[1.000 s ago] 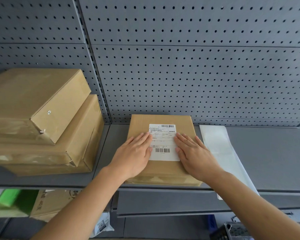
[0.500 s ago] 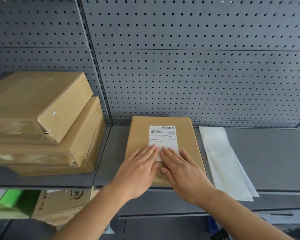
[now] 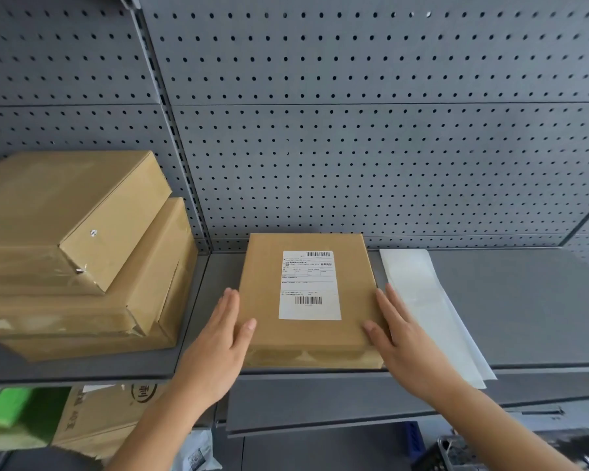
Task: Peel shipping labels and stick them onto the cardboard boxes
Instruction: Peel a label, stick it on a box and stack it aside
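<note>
A flat cardboard box (image 3: 262, 300) lies on the grey shelf (image 3: 524, 300) in the middle of the view. A white shipping label (image 3: 310, 283) with two barcodes is stuck flat on its top. My left hand (image 3: 218, 341) rests against the box's left side, thumb on the top face, fingers straight along the edge. My right hand (image 3: 405, 338) mirrors it at the right side, thumb on the top. Both hands flank the box with flat fingers; neither is closed around it.
A stack of three cardboard boxes (image 3: 72, 239) fills the shelf's left end. White backing sheets (image 3: 429, 311) lie just right of the box, overhanging the shelf's front edge. A grey pegboard wall (image 3: 354, 147) stands behind. Below the shelf are a printed carton (image 3: 96, 416) and something green.
Both hands slid off the label, where they were pressing it flat, and moved apart to the box's left and right sides. The whole label now shows.
</note>
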`<state>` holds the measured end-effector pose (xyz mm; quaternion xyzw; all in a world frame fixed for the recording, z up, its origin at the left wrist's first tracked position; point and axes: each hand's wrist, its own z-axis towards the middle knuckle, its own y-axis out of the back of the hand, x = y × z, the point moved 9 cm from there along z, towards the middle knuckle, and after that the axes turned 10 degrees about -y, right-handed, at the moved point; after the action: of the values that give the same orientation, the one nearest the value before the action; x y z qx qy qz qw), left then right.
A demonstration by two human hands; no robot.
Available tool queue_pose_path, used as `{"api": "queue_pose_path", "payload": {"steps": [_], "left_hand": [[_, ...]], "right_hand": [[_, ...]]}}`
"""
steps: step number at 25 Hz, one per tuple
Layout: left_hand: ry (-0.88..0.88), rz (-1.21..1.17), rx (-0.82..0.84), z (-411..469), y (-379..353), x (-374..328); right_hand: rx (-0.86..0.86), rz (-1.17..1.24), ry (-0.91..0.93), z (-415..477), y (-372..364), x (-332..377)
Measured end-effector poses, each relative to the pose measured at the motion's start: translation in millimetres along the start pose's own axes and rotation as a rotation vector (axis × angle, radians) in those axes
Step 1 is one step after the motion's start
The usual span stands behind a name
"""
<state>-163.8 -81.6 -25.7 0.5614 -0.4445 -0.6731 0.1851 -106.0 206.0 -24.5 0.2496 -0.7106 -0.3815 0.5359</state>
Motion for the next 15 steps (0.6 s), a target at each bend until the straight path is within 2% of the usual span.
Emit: {"api": "queue_pose_path", "payload": {"steps": [3, 5, 9, 15], "left_hand": [[0.174, -0.426, -0.104, -9, -10, 4], [0.168, -0.508, -0.178, -10, -12, -5], [0.063, -0.569, -0.189, -1, -14, -49], [-0.176, -0.632, -0.040, 44, -59, -162]], "right_hand": [[0.177, 0.421, -0.182, 2, -16, -15], [0.176, 0.544, -0.231, 1, -16, -16], [0.039, 0.661, -0.290, -4, 35, -32], [-0.242, 0.668, -0.366, -13, 149, -111]]}}
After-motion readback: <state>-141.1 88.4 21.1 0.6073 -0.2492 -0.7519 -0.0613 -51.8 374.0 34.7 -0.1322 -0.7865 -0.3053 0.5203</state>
